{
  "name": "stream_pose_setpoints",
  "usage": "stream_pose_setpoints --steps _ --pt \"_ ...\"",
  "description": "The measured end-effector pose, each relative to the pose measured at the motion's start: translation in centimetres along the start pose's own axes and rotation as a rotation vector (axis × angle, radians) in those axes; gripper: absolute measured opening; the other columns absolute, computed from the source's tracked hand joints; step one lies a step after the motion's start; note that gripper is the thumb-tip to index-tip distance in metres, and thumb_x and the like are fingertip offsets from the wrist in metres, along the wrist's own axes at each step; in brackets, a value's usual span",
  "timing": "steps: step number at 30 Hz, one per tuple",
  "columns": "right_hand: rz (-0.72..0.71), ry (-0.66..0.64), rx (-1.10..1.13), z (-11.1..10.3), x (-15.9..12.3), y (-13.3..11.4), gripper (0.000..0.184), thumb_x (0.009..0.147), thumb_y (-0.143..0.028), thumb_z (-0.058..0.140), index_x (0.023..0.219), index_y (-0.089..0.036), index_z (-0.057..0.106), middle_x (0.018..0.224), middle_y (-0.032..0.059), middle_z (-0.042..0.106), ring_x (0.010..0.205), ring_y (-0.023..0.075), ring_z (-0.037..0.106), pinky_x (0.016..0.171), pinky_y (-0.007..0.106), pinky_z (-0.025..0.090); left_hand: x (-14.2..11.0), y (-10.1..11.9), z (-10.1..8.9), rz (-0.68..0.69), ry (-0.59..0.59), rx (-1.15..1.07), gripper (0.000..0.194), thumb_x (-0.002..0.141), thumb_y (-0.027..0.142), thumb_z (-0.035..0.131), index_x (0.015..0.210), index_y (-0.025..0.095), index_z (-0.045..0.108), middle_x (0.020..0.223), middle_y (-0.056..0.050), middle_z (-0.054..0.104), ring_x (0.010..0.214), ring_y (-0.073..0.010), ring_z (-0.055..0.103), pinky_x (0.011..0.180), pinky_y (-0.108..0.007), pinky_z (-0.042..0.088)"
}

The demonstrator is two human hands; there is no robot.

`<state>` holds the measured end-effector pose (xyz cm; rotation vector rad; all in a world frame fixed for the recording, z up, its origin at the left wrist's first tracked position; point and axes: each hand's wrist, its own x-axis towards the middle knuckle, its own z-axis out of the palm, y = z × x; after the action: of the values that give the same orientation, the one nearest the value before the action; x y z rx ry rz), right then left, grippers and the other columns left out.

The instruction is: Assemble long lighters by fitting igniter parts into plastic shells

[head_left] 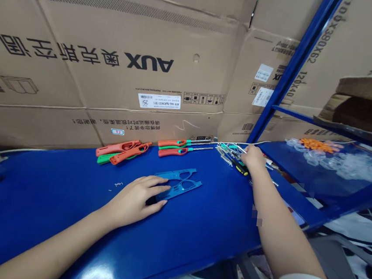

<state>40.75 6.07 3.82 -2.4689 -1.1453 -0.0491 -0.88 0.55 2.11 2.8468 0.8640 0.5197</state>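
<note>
My left hand [142,196] rests on the table with its fingers stretched and apart, fingertips on two blue plastic lighter shell halves [184,190] lying side by side. Both halves show an oval trigger opening, and my fingers cover their left ends. Over at the right, my right hand [254,158] is closed and reaches into a pile of small lighter parts [227,152], including clear and green pieces and metal rods. What its fingers hold, if anything, is hidden. A yellow-and-black tool handle [241,167] lies just beside that hand.
Orange and green lighter handles [122,151] and long-nosed lighters [181,148] lie along the cardboard backing [112,80]. Small screws [117,185] sit left of my left hand. A blue shelf post [284,78] rises at right, near clear and orange plastic pieces [320,146].
</note>
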Motion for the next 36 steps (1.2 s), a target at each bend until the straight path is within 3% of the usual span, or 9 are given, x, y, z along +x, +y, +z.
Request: stream_pose_setpoints --steps 6,9,11,16,20,25,30,36 --pt "-0.089 0.113 0.173 -1.3 -0.7 -0.6 0.016 0.084 -0.015 0.055 0.099 -0.019 0.06 0.098 0.0125 0.068 0.092 0.0276 0.063 0.078 0.035 0.047 0.0 0.0 0.0 0.002 -0.01 0.01 0.036 0.096 0.037 0.057 0.129 0.028 0.066 0.138 -0.008 0.063 0.127 -0.0297 0.059 0.106 -0.049 0.049" --pt "-0.175 0.15 0.267 -1.6 -1.1 -1.5 0.008 0.087 -0.023 0.055 0.094 -0.02 0.057 0.091 0.0075 0.068 0.085 0.0218 0.062 0.076 0.03 0.046 0.0 0.0 0.1 -0.005 -0.012 0.011 0.036 0.096 0.036 0.057 0.129 0.027 0.066 0.137 -0.008 0.063 0.127 -0.0298 0.059 0.106 -0.05 0.049" --pt "-0.242 0.136 0.348 -1.4 -1.5 -2.3 0.013 0.086 -0.032 0.059 0.089 -0.02 0.055 0.084 0.0043 0.066 0.077 0.0185 0.06 0.072 0.028 0.046 0.0 0.0 0.2 -0.01 -0.005 0.014 0.036 0.095 0.034 0.057 0.128 0.026 0.067 0.136 -0.009 0.064 0.126 -0.0302 0.059 0.106 -0.051 0.05" --pt "-0.575 -0.029 0.627 -0.4 -4.4 -4.8 0.022 0.086 -0.042 0.06 0.085 -0.02 0.055 0.075 0.0004 0.06 0.068 0.0156 0.056 0.068 0.027 0.044 0.0 -0.2 0.2 -0.014 0.027 0.019 0.035 0.094 0.033 0.057 0.124 0.022 0.07 0.133 -0.01 0.067 0.122 -0.031 0.062 0.104 -0.05 0.052" --pt "-0.855 -0.136 0.567 -0.1 -8.3 -6.5 0.019 0.094 -0.038 0.053 0.088 -0.021 0.056 0.079 0.0012 0.064 0.071 0.0155 0.058 0.068 0.026 0.042 0.1 -0.3 0.3 -0.046 0.136 -0.039 0.035 0.093 0.035 0.059 0.124 0.022 0.069 0.128 -0.01 0.069 0.119 -0.0291 0.064 0.103 -0.046 0.053" --pt "-1.086 -0.312 0.451 -0.8 -12.0 -7.6 0.016 0.099 -0.037 0.051 0.096 -0.023 0.057 0.082 -0.0001 0.066 0.069 0.0145 0.058 0.063 0.024 0.037 0.2 -0.4 0.6 -0.229 0.346 -0.177 0.036 0.091 0.041 0.065 0.122 0.021 0.062 0.119 -0.007 0.071 0.109 -0.0244 0.068 0.097 -0.039 0.056" --pt "-1.2 -0.403 0.432 -1.1 -13.0 -7.8 0.014 0.1 -0.033 0.05 0.099 -0.021 0.057 0.084 0.0009 0.067 0.07 0.0144 0.059 0.065 0.024 0.037 0.1 -0.4 1.0 -0.272 0.335 -0.279 0.048 0.083 0.04 0.075 0.123 0.023 0.053 0.113 -0.005 0.069 0.102 -0.0213 0.068 0.09 -0.036 0.058" --pt "-1.224 -0.446 0.389 -1.0 -12.9 -7.8 0.016 0.101 -0.033 0.048 0.101 -0.021 0.058 0.087 0.0022 0.068 0.073 0.0157 0.061 0.066 0.025 0.038 0.0 0.1 1.1 -0.181 0.351 -0.231 0.031 0.089 0.03 0.069 0.116 0.022 0.057 0.104 -0.003 0.069 0.091 -0.0179 0.068 0.084 -0.031 0.057"
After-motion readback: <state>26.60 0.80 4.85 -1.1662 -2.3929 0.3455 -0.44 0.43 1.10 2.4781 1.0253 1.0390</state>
